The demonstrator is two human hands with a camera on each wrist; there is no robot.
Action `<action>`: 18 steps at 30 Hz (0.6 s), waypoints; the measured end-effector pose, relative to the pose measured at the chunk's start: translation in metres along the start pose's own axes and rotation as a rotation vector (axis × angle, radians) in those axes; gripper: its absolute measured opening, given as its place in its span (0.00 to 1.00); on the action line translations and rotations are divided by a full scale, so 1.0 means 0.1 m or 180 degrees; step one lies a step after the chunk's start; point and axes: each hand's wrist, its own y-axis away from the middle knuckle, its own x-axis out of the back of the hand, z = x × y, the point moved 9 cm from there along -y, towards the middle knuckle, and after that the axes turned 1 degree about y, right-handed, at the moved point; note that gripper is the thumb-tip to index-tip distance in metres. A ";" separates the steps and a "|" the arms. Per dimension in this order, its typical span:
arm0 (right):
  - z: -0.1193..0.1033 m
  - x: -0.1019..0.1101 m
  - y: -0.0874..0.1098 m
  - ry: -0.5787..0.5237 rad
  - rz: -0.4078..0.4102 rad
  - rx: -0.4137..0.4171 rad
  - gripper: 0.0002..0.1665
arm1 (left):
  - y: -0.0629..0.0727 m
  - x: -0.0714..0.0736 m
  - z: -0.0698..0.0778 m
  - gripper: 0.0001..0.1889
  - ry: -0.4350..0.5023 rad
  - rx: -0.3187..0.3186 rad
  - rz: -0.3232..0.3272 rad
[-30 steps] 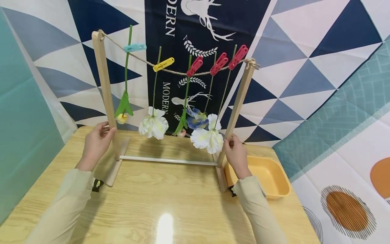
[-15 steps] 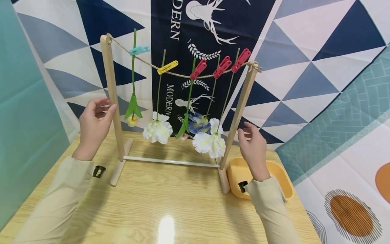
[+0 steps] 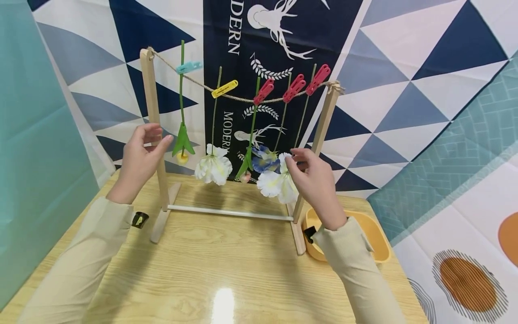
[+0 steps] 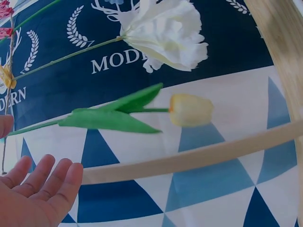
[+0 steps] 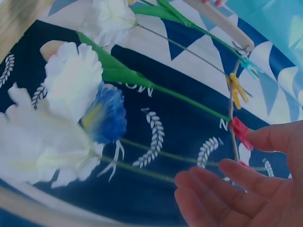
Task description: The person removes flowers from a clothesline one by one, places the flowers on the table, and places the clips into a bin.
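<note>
A wooden frame (image 3: 151, 94) stands on the table with a twine line (image 3: 243, 99) tied between its posts. Artificial flowers hang upside down from it by clothespins. At the left is a yellow tulip (image 4: 191, 109) under a teal clothespin (image 3: 189, 67), then a white flower (image 3: 213, 165) under a yellow one (image 3: 225, 88). Red clothespins (image 3: 264, 92) hold a pink tulip (image 3: 245, 177), a blue flower (image 5: 106, 113) and another white flower (image 3: 275, 182). My left hand (image 3: 141, 157), fingers relaxed, overlaps the left post. Loosely bent and holding nothing, my right hand (image 3: 315, 182) is before the right post, beside the white flower.
A yellow plastic basin (image 3: 370, 236) sits to the right of the frame, partly behind my right wrist. Low down, a white bar (image 3: 230, 212) joins the two wooden feet. Patterned cloth (image 3: 388, 90) hangs behind the wooden table (image 3: 194, 270).
Both hands were at the posts, then came off them and rose. The right hand swung outward and has come back left toward the white flower. The frame appears slightly shifted with the view.
</note>
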 end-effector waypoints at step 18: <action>-1.02 -0.19 -0.67 -0.0132 -0.0003 0.0624 0.18 | -0.36 -0.16 0.22 0.32 0.0135 0.0218 -0.0293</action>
